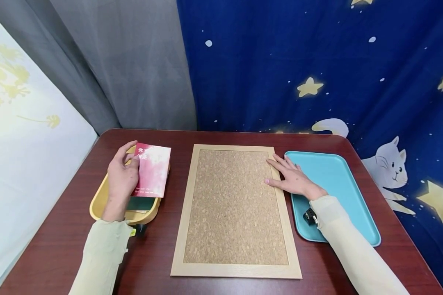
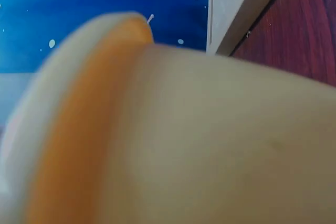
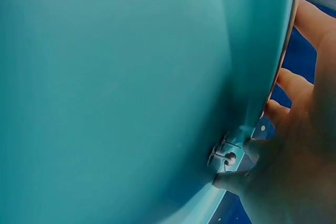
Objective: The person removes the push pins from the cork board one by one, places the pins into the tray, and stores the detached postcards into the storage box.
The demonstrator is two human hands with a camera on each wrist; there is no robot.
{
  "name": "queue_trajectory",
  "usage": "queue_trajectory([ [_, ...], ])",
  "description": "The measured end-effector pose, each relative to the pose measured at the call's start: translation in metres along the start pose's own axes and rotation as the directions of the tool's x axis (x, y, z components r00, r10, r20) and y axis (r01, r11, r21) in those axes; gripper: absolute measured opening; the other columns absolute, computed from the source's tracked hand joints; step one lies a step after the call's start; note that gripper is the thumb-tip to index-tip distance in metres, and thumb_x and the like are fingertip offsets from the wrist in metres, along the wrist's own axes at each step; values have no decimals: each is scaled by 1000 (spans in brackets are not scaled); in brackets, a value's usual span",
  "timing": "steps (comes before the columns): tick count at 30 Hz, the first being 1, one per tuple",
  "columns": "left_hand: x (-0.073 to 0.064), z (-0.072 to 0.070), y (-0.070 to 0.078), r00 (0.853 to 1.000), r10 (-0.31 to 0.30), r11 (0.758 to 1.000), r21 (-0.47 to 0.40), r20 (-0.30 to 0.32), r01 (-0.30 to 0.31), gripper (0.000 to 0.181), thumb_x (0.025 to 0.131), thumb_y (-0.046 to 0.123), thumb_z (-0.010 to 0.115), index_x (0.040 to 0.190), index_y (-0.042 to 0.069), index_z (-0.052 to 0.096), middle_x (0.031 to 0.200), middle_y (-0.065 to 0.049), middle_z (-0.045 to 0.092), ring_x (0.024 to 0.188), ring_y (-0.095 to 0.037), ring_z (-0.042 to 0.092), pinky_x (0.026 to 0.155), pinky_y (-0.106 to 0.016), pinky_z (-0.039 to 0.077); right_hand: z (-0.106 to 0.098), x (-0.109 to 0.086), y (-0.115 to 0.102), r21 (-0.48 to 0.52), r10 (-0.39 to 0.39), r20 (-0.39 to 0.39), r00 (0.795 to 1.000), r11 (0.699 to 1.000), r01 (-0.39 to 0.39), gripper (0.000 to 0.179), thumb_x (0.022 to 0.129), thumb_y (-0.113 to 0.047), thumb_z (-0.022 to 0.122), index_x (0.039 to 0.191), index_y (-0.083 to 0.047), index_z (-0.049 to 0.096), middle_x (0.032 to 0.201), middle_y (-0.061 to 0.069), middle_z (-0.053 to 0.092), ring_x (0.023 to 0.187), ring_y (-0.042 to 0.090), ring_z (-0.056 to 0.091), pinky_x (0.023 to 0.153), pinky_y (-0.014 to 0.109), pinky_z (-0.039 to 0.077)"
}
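My left hand (image 1: 122, 176) pinches a small pink-and-white card (image 1: 152, 172) with printed lettering, thumb on its face, above a yellow basket (image 1: 97, 205). Below the card, a dark green flat item (image 1: 142, 203) shows inside the basket. The left wrist view is mostly filled by the blurred yellow basket wall (image 2: 226, 140). My right hand (image 1: 293, 178) rests with spread fingers on the right edge of a wood-framed cork board (image 1: 240, 205). In the right wrist view, a small shiny metal piece (image 3: 229, 158) shows close to the fingers.
A turquoise tray (image 1: 328, 180) lies right of the cork board, beneath my right wrist. Everything stands on a dark red-brown table (image 1: 151, 262). Behind it hang a grey curtain (image 1: 144, 69) and a blue starry curtain (image 1: 258, 73). A small black device (image 1: 310, 216) sits at my right wrist.
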State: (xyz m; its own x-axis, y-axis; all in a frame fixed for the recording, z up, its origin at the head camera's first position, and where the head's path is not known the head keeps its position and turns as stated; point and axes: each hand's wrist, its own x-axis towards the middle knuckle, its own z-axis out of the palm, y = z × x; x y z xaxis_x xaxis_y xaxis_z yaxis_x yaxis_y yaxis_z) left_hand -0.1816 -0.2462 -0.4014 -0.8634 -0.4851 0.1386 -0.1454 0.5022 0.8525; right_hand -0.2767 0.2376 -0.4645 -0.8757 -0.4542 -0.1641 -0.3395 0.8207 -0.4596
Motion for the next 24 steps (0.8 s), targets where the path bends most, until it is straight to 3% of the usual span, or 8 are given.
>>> queue_trajectory([
  [9,3,-4,-8,1000,-5,1000,15,-5,5,50,107,22,53,155,34,49,126,-16,67,55,-3,53,61,-9,49,-2,0,1,-2,4,4,1000,1000,-4,85,99,-64,58,167,-27,23,178,6,6,163,45,-5,122,78,-1],
  [18,5,-12,-12,999,-42,999,19,-22,43,49,107,24,53,155,35,49,128,-17,68,62,6,59,60,-9,51,-1,2,3,1,3,5,1000,1000,-3,84,99,-64,58,167,-29,23,178,5,5,163,44,-7,122,78,-3],
  [24,6,-17,-17,997,-73,997,22,-30,74,49,108,25,52,155,37,49,128,-14,68,64,5,59,57,-11,51,0,2,1,5,8,11,1000,1000,-8,84,99,-64,58,167,-29,22,178,5,4,163,44,-7,123,78,-3],
])
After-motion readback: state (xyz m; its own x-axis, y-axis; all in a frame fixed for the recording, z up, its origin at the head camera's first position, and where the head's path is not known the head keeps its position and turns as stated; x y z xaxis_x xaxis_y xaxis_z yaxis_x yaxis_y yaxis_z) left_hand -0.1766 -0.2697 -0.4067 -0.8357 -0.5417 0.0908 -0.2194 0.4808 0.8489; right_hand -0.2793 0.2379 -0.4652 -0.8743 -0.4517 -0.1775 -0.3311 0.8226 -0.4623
